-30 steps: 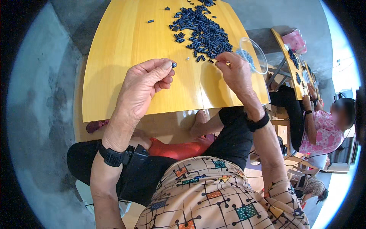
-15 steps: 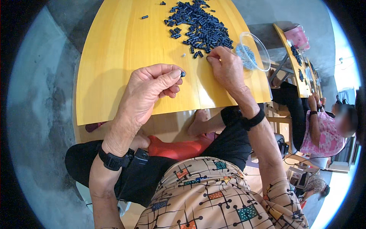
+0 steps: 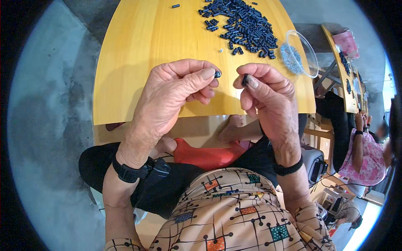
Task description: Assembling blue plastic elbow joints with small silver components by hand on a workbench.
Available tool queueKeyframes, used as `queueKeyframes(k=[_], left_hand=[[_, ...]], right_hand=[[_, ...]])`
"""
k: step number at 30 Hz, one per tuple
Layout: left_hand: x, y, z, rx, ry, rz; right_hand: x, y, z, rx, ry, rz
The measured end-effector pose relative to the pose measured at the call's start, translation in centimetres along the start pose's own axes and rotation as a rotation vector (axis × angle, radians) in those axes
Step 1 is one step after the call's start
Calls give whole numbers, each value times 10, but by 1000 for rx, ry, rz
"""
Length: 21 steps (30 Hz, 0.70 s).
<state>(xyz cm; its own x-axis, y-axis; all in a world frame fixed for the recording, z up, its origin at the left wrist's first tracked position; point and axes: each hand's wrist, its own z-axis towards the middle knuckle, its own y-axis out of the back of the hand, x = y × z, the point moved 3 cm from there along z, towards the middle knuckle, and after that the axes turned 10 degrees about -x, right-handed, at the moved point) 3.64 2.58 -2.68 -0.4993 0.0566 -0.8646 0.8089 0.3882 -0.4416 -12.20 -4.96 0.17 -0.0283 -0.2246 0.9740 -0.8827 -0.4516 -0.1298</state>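
Note:
My left hand (image 3: pixel 173 94) pinches a small black plastic piece (image 3: pixel 217 74) between thumb and forefinger; its end, with a pale centre, points to the right. Facing it, a short gap away, my right hand (image 3: pixel 272 98) is closed on another small dark piece (image 3: pixel 245 80), mostly covered by thumb and fingertips. Both hands hover over the near part of the yellow table (image 3: pixel 134 58). Beyond them spreads a heap of small black tubular plastic pieces (image 3: pixel 251 33). A tiny whitish part (image 3: pixel 221 50) lies by the heap's near left edge.
Right of the heap stands a clear round tub (image 3: pixel 312 52) with many tiny light-blue parts (image 3: pixel 292 60) in it. One black piece (image 3: pixel 176 6) lies apart at the far left. At the right, a person in a pink top (image 3: pixel 362 161) sits by another table (image 3: pixel 335 58).
My right hand has drawn back from the heap's near edge toward my left hand, now showing a dark piece in its fingers. My left hand still holds its piece. The whole view has shifted.

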Motion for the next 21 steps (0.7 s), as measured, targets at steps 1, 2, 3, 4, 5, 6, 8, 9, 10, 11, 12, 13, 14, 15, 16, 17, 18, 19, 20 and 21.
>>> queueKeyframes(k=[1, 2, 3, 4, 5, 6, 8, 9, 10, 11, 12, 13, 14, 15, 16, 17, 18, 19, 20, 21], left_hand=[[0, 0, -2, -3, 1, 5], [-1, -1, -3, -1, -11, 17], [-1, -2, -5, 1, -23, 30], [-1, -2, -6, 0, -22, 34], [-1, -4, -7, -1, -29, 45], [-1, -5, -7, -2, -36, 55], [0, -8, -8, -11, -34, 62], [0, -8, -8, -22, -35, 65], [1, -8, -8, -24, -33, 68], [1, -8, -8, -30, -35, 70], [2, -7, -8, -36, -37, 72], [2, -7, -8, -37, -35, 74], [2, -6, -8, -42, -32, 76], [2, -6, -7, -45, -30, 77], [3, -5, -7, -45, -29, 78], [2, -5, -7, -47, -33, 81], [2, -4, -7, -49, -36, 85], [1, -3, -7, -52, -36, 86], [1, -2, -7, -48, -42, 108], [1, -2, -7, -45, -48, 130]], right_hand=[[-2, -3, -3, -3, -15, 75], [-2, -7, -4, -7, -29, 150], [-4, -9, -5, -11, -26, 172], [-8, -10, -5, -10, -27, 177], [-13, -11, -4, 20, -38, 265], [-18, -10, -2, 50, -50, 354], [-27, -8, -1, 108, -82, 450], [-29, -10, -1, 116, -105, 509], [-31, -11, -2, 124, -128, 566], [-33, -12, -2, 124, -131, 570], [-34, -13, -2, 123, -130, 571], [-34, -13, -2, 120, -129, 573], [-35, -13, -2, 120, -130, 574], [-36, -12, -1, 126, -127, 575], [-36, -12, -1, 132, -124, 575], [-36, -12, 0, 135, -127, 576], [-36, -12, 0, 147, -121, 561], [-36, -12, 1, 159, -115, 547], [-37, -12, 1, 159, -116, 547], [-37, -12, 2, 162, -114, 538]])
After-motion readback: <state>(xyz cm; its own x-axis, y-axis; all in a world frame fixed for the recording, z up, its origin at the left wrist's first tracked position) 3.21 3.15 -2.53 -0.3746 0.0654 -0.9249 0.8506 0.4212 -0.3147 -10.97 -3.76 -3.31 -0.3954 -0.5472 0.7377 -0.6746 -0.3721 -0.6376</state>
